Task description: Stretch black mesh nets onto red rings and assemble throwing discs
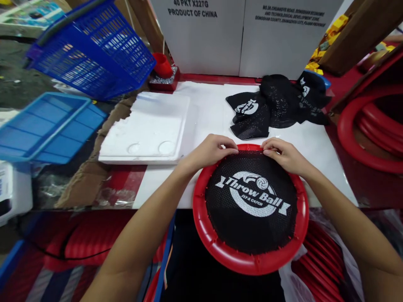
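As I looked down through the head-worn camera from my distant seat, both bare hands were at the far edge of a round red plastic hoop point(229, 258) with a black mesh disc point(252, 230) stretched inside it, printed in white with the words "Throw Ball". I saw the left hand point(214, 149) just left of the middle of that edge, its thumb and forefinger nearly together at the rim and its other fingers curled. The right hand point(285, 155) was close beside it, thumb and fingertips bent in a narrow pinch at the same edge, a short stretch of bare red rim between the two. I could not tell whether either hand had hold of the mesh alone or of the hoop as well. The hoop's far part lay over a flat white sheet point(208, 109), while its near part jutted past the table edge above the wearer's lap. Beyond the right hand I made out a crumpled heap of black mesh pieces point(277, 105), some with white print. A flat white foam slab point(151, 121) with a ragged left edge lay beyond the left forearm, and a red plastic cup point(162, 65) stood tilted in a small red box behind it. To the far right I saw more thick red plastic rings point(355, 138), piled together.
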Action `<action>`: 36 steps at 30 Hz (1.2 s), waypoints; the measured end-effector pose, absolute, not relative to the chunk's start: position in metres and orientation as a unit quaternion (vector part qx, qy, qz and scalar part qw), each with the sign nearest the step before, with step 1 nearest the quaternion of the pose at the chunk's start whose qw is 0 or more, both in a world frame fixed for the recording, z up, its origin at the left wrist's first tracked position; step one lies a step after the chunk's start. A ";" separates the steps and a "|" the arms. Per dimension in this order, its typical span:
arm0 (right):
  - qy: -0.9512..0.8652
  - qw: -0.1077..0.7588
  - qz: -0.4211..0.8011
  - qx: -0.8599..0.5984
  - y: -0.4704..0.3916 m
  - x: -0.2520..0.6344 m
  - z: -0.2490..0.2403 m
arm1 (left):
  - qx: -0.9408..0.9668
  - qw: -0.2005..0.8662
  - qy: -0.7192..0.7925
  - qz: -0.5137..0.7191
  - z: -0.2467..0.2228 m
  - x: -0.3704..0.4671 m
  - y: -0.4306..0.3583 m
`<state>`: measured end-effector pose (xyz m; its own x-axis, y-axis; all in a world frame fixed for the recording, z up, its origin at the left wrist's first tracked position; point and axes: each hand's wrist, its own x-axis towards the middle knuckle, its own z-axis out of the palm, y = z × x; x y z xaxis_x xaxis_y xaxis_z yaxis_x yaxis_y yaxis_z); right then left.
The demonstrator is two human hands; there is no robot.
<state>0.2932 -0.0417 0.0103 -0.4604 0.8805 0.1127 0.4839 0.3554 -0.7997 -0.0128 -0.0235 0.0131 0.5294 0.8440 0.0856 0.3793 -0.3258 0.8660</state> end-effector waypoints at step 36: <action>-0.830 0.248 0.232 -0.443 -0.026 0.254 0.004 | 0.751 0.379 0.399 0.366 0.002 0.024 -0.028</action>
<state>0.2545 -0.0263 0.0037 -0.4841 0.8504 0.2059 0.6198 0.4994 -0.6054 0.0240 -0.0283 0.0016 0.4138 0.8763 0.2467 0.3226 -0.3946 0.8604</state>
